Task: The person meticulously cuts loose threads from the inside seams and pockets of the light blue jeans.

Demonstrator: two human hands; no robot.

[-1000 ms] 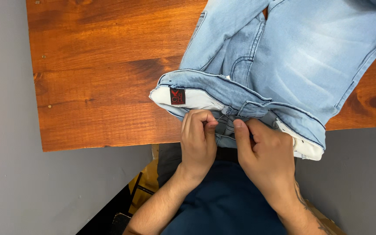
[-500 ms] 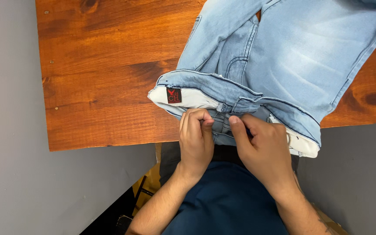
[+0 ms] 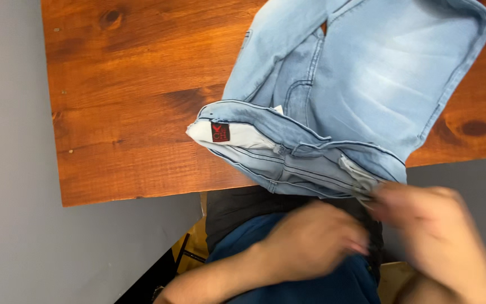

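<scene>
Jeans (image 3: 367, 84) of pale blue denim lie on the wooden counter (image 3: 130, 112), waistband hanging over its near edge, white inner lining and a small dark label showing. Right hand (image 3: 434, 231), blurred, has its grip pinched on the waistband's right end. Left hand (image 3: 310, 242) is just below the waistband, apart from it, fingers curled; whether its grip holds anything cannot be told.

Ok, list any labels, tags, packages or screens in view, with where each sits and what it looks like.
Sewn label: inside the waistband of the light blue jeans, at the left end, over the wooden table; small dark square with red markings on white lining.
No packages, signs or screens in view.
</scene>
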